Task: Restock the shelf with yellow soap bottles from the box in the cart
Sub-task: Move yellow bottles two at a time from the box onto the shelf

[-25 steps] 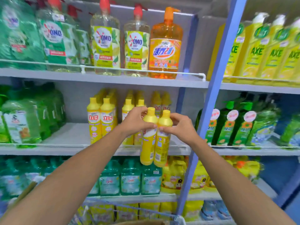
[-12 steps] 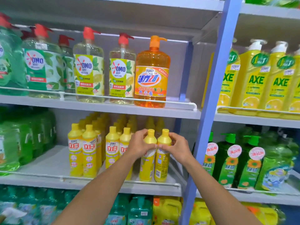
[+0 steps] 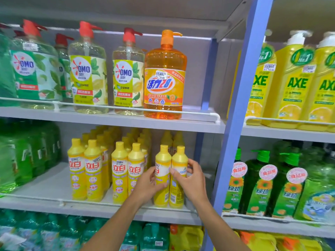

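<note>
I see two yellow soap bottles upright, side by side and touching, at the right end of the middle shelf (image 3: 50, 183); my left hand (image 3: 145, 185) curls its fingers round the left bottle (image 3: 162, 160); my right hand (image 3: 193, 182) grips the right bottle (image 3: 179, 160); rows of yellow bottles (image 3: 119, 165) stand just to their left.

Left hand (image 3: 147, 185) grips left bottle (image 3: 163, 158), right hand (image 3: 192, 180) grips right bottle (image 3: 179, 160), both upright on shelf (image 3: 45, 187)
</note>
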Demonstrator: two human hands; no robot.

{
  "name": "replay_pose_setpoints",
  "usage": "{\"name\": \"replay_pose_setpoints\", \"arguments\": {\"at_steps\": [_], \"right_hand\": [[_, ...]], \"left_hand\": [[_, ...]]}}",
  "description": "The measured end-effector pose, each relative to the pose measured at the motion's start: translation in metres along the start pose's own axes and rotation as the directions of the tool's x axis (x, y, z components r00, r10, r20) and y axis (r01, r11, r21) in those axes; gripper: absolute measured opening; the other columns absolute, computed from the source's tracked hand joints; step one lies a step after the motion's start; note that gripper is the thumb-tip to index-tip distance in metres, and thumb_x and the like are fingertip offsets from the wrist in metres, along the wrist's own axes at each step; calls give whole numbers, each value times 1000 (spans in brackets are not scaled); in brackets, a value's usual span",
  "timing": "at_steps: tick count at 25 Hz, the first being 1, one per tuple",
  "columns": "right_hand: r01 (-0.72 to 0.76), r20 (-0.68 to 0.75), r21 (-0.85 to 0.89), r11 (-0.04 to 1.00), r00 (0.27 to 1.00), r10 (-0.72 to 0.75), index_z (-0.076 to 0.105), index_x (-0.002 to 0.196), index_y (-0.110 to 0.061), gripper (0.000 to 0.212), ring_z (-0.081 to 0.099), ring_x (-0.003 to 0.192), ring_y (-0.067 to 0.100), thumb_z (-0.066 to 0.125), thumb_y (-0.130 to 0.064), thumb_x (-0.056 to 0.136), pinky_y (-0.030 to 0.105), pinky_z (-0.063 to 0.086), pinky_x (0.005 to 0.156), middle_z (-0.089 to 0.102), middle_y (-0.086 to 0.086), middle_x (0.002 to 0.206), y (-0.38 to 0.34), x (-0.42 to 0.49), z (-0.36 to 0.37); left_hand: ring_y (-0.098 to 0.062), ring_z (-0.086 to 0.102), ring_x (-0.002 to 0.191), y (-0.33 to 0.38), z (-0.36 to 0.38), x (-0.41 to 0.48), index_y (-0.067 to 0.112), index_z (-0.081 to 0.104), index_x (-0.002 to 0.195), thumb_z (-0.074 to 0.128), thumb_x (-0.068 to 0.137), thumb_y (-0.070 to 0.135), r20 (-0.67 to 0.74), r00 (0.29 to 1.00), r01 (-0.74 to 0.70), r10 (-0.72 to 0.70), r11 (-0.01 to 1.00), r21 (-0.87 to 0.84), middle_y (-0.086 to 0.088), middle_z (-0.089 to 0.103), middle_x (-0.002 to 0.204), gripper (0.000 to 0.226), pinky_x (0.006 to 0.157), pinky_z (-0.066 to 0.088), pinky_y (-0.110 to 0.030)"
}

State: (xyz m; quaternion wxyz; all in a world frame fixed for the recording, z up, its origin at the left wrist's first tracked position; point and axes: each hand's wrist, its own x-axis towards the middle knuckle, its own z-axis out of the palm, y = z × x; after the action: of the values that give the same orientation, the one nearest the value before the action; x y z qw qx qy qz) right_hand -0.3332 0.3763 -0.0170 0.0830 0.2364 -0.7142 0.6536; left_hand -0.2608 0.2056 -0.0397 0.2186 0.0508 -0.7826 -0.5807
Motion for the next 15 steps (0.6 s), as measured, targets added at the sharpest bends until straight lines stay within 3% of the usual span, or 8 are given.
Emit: {"name": "replay_pose_setpoints", "arguments": {"at_steps": [3, 6, 10, 12, 15], "right_hand": [[-25, -18, 9, 1000, 1000, 25, 60, 115, -28, 59, 70, 90, -4, 93, -41, 67, 23, 61, 77, 74, -12, 105, 5, -1, 2], [-37, 47, 75, 996, 998, 34, 54, 123, -25, 57, 70, 102, 2, 87, -35, 78, 25, 60, 85, 72, -10, 115, 13, -2, -4], [-14, 71, 75, 997, 997, 9, 56, 129, -23, 38, 69, 108, 0, 70, -29, 94, 20, 58, 84, 69, -7, 123, 16, -12, -9], [10, 61, 47, 999, 998, -13, 59, 133, -20, 36, 65, 105, -9, 65, -25, 98, 11, 54, 79, 63, -6, 125, 13, -14, -10], [10, 73, 43, 999, 997, -13, 59, 136, -19, 37, 64, 104, -11, 63, -23, 99, 7, 52, 77, 64, -4, 125, 15, -13, -14]], "left_hand": [[-10, 69, 112, -8, 1, -2, 22, 61, 129, 87, 75, 14, -19, 1000, -1, 1, 1000, 16, 8, 73, 119, 61, 101, 54, -44], [-9, 69, 105, -9, 5, -2, 27, 61, 117, 92, 67, 31, -104, 994, -4, 14, 995, 97, 10, 74, 111, 59, 93, 58, -37], [-4, 67, 95, -4, 20, -6, 24, 56, 110, 94, 65, 32, -204, 977, -26, 65, 981, 190, 11, 71, 104, 59, 79, 58, -23], [-1, 66, 96, -2, 24, -8, 25, 55, 112, 93, 67, 30, -225, 972, -30, 73, 981, 190, 12, 69, 105, 60, 77, 55, -16], [-1, 67, 101, -6, 22, -13, 26, 54, 123, 90, 73, 28, -174, 983, -34, 55, 992, 121, 13, 69, 113, 62, 84, 57, -19]]}}
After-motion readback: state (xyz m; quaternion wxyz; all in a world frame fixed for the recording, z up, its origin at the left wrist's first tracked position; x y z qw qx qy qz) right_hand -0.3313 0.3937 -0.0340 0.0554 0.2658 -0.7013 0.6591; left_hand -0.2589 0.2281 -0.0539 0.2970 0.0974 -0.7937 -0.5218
